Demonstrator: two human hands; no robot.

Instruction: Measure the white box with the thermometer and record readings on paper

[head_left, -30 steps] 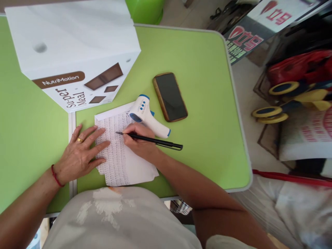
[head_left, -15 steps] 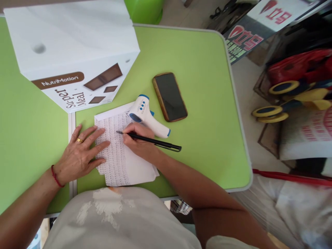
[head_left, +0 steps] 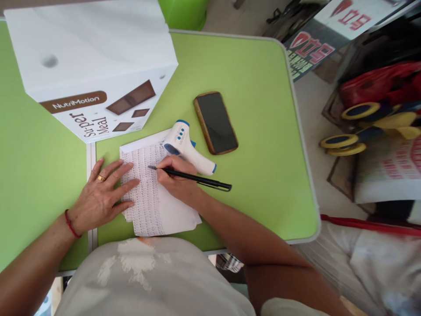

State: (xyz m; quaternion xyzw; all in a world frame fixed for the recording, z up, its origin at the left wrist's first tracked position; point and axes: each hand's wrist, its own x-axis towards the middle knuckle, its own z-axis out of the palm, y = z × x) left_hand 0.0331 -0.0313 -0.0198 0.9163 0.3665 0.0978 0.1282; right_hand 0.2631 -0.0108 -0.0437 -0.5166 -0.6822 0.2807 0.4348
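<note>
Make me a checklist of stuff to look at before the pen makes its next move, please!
1. Right hand has the pen gripped: ok, it is held between thumb and fingers.
2. Left hand is on the written paper: ok, its spread fingers lie on the left side.
3. Pen tip touches the paper: cannot tell; it points over the written rows.
4. White thermometer is off the paper: not ok, its head overlaps the upper right part.
5. Phone is apart from the paper: ok.

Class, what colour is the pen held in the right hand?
The pen is black; the head view shows it best.
</note>
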